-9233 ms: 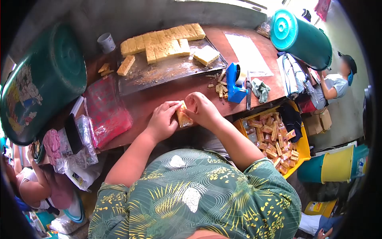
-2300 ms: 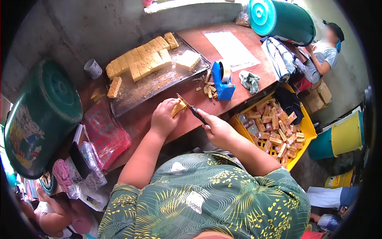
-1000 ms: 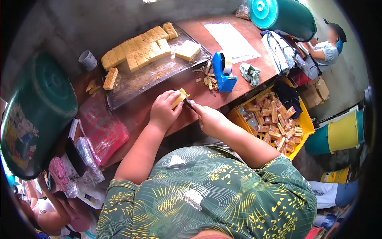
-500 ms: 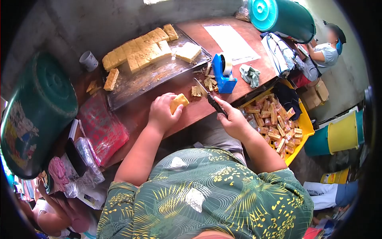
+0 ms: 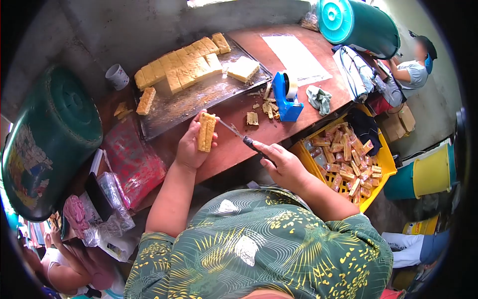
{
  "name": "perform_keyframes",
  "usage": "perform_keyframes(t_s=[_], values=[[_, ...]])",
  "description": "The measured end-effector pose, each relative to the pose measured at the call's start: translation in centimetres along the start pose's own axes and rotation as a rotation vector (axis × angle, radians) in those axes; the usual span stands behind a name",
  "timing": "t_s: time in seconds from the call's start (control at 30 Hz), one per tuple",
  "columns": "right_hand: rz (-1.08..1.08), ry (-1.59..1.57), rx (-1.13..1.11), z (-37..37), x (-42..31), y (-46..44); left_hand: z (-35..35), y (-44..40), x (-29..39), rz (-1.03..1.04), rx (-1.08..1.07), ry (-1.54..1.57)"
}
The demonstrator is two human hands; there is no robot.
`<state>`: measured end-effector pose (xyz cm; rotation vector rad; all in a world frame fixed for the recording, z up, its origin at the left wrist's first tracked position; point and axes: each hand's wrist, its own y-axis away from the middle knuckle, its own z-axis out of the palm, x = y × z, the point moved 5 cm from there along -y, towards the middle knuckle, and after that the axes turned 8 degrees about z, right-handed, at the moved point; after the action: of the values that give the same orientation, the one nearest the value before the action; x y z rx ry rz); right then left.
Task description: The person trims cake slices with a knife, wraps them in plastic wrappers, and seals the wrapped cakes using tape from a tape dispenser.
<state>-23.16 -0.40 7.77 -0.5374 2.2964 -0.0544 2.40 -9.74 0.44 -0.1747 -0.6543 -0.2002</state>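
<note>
My left hand point(image 5: 193, 144) grips a bar of yellow cake point(image 5: 206, 132), tilted up above the table's front edge. In my right hand point(image 5: 281, 164) is a knife point(image 5: 247, 141) with a black handle. Its blade points left, and the tip is at the upper end of the bar; whether it touches cannot be made out. Beyond my hands a dark baking tray point(image 5: 191, 102) carries a block of cut cake point(image 5: 179, 65), a separate square piece point(image 5: 243, 69) and a lone bar point(image 5: 146, 101). Cake scraps point(image 5: 269, 107) lie on the table to the right.
A blue tape dispenser point(image 5: 290, 107) stands near the scraps, beside a grey cloth point(image 5: 318, 98). Wrapped bars fill a yellow crate point(image 5: 386, 172) at my right. Green drums point(image 5: 50, 144) stand at the left and back right. Other people point(image 5: 413, 74) are at both sides.
My left hand has turned the cake bar upright and lifted it. The knife has swung left, bringing its blade tip to the bar. The whole view has shifted slightly.
</note>
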Motion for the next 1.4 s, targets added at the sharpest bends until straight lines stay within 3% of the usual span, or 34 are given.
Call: perform_keyframes(t_s=[0.3,1.1,1.17,1.23,1.27,1.3,1.4], values=[[-0.074,0.179,0.049,1.2,-1.2,-0.7,-0.1,0.3,-1.4,-0.059,-0.055,0.108],[0.020,0.206,0.031,2.0,0.3,-1.5,-0.2,0.7,-1.5,-0.186,-0.130,0.236],[-0.112,-0.023,0.090,3.0,1.4,-2.1,-0.4,0.8,-1.6,-0.186,-0.102,0.208],[0.179,-0.552,-0.104,3.6,3.8,-2.4,-0.4,0.8,-1.4,-0.178,-0.089,0.166],[0.547,-0.954,-0.333,3.5,4.2,-1.5,-0.1,0.8,-1.3,-0.171,-0.093,0.139],[0.572,-1.063,-0.308,2.6,3.9,-1.7,0.2,0.7,-1.3,-0.163,-0.098,0.113],[0.578,-0.853,-0.176,-0.1,5.4,-2.4,0.1,0.6,-1.0,-0.148,-0.056,0.074]])
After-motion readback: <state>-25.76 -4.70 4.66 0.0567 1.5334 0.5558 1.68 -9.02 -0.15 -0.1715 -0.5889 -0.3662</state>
